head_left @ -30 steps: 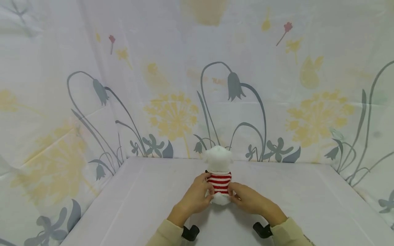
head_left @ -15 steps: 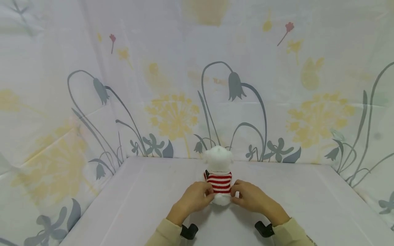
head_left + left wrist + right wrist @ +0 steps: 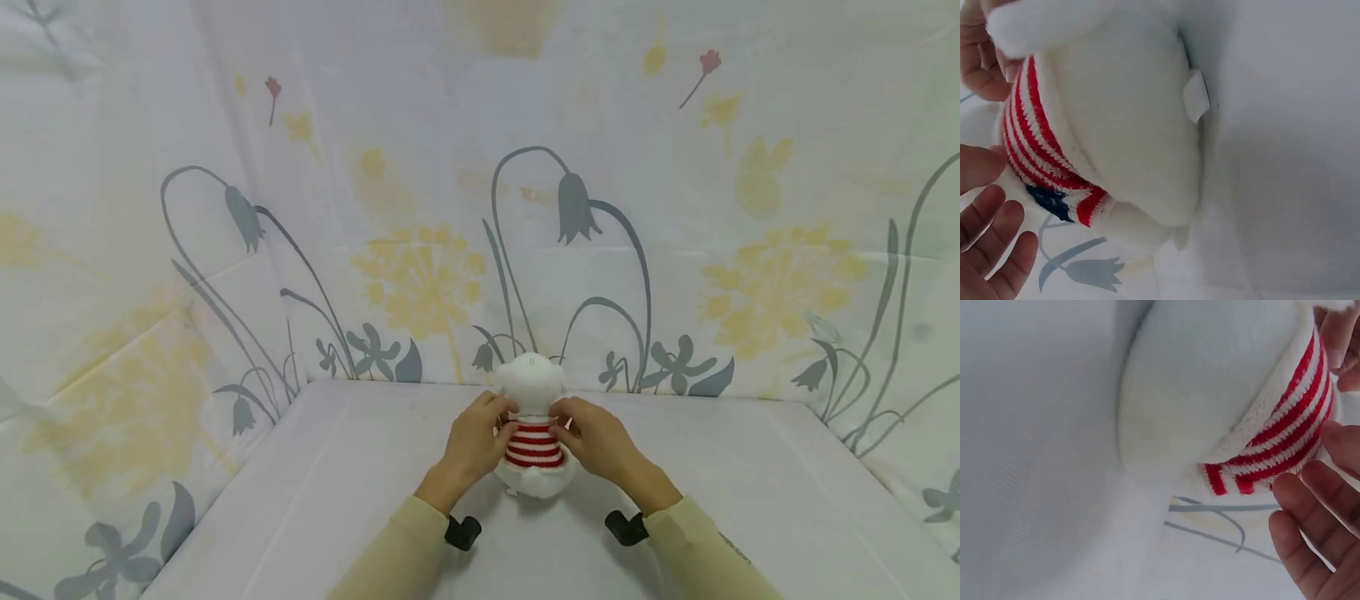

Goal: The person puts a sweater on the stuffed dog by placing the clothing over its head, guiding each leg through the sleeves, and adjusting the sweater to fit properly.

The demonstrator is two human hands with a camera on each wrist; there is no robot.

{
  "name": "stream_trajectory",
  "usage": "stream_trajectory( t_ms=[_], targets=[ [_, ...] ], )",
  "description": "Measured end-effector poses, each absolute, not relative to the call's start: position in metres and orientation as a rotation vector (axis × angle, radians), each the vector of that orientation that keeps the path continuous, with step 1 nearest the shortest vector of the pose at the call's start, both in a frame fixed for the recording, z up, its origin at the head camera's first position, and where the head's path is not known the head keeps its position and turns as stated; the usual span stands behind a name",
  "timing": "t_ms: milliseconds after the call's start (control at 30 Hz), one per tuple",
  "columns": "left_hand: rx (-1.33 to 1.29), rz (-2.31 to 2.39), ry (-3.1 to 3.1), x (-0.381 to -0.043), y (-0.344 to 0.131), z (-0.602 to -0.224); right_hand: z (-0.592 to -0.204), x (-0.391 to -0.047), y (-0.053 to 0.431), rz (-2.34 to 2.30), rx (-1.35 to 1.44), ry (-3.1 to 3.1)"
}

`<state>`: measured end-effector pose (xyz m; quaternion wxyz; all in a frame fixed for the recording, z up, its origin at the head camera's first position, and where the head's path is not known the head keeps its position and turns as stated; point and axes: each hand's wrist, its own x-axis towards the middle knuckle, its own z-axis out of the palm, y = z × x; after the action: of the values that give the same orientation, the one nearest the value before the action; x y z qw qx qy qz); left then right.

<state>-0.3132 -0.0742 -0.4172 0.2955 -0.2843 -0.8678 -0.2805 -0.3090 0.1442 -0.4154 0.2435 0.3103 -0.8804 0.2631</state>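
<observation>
A white plush toy [image 3: 531, 385] sits upright on the table with its back to the head camera and a round tail low down. It wears a red-and-white striped knitted sweater [image 3: 534, 447]; a dark blue patch on it shows in the left wrist view. My left hand [image 3: 474, 437] pinches the sweater's collar at the left of the neck with thumb and index finger. At the right of the neck my right hand [image 3: 596, 437] pinches the collar likewise. In both wrist views the other fingers are spread, off the knit. The toy's front is hidden from the head camera.
The white tabletop [image 3: 360, 467] reaches back to a hanging cloth [image 3: 420, 192] printed with grey and yellow flowers. More of this cloth stands along the left and right sides. A small white tag [image 3: 1196, 97] sticks out from the toy's underside.
Both hands have moved up from the sweater's lower hem to its collar. The sweater's hem and the toy's rounded lower body are now uncovered. The toy has stayed in place.
</observation>
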Motion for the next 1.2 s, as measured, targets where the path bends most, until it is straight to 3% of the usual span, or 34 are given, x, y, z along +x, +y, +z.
stream_trajectory(
  t_ms=[367,833,1200],
  targets=[
    [-0.761,-0.726,-2.351,-0.329,-0.071,-0.416,-0.412,-0.328,0.138,0.823,0.865,-2.494],
    [-0.737,-0.830,-2.370,-0.327,-0.064,-0.415,-0.416,-0.327,0.139,0.839,0.846,-2.387],
    [-0.541,-1.050,-2.499,-0.314,-0.068,-0.420,-0.425,-0.317,0.141,1.201,0.460,-2.668]
  ],
)
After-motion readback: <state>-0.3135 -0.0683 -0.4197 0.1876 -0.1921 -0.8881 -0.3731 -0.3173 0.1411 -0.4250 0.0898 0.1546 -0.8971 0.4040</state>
